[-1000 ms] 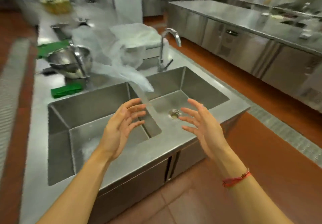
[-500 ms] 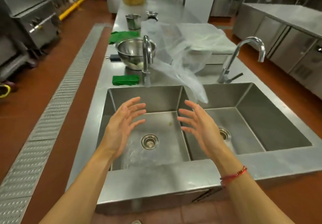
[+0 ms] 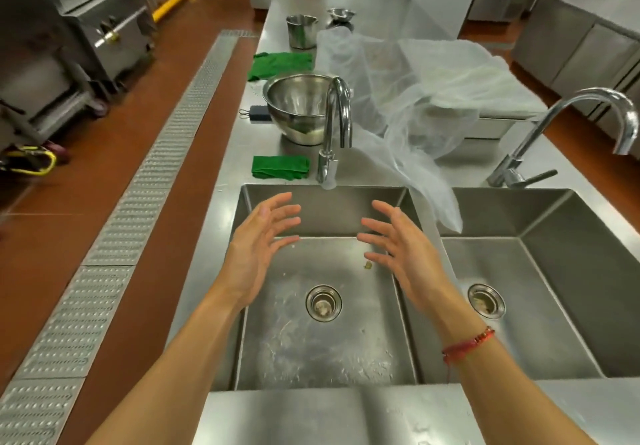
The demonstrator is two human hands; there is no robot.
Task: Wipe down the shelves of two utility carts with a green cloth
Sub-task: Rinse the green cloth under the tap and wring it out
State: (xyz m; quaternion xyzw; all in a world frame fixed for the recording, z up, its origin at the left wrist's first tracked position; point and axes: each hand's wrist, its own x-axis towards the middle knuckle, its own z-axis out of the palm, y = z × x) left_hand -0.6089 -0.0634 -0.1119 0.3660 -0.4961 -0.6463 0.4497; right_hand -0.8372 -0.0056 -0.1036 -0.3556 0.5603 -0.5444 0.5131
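A long stainless-steel table point(image 3: 294, 417) runs from the near edge to the far end of the scene, with two square steel sink basins sunk into it side by side, the left basin point(image 3: 322, 210) and the right basin point(image 3: 568, 306). A crumpled sheet of clear plastic point(image 3: 398, 98) lies on the table beyond the basins, one corner hanging over the divider between them. The left hand point(image 3: 256, 254) and the right hand point(image 3: 405, 254) hover over the left basin, palms turned toward each other, fingers spread, gently bent and gripping nothing. A round steel mixing bowl point(image 3: 298, 105) stands on the table behind a curved chrome tap point(image 3: 337, 122). The folded green cloth point(image 3: 280, 166) lies flat on the table just left of the tap's base, just beyond the far left corner of the left basin (neither hand touches it). A second, rumpled green cloth point(image 3: 280, 65) lies farther away, past the bowl. A red cord bracelet point(image 3: 467, 344) circles the right wrist.
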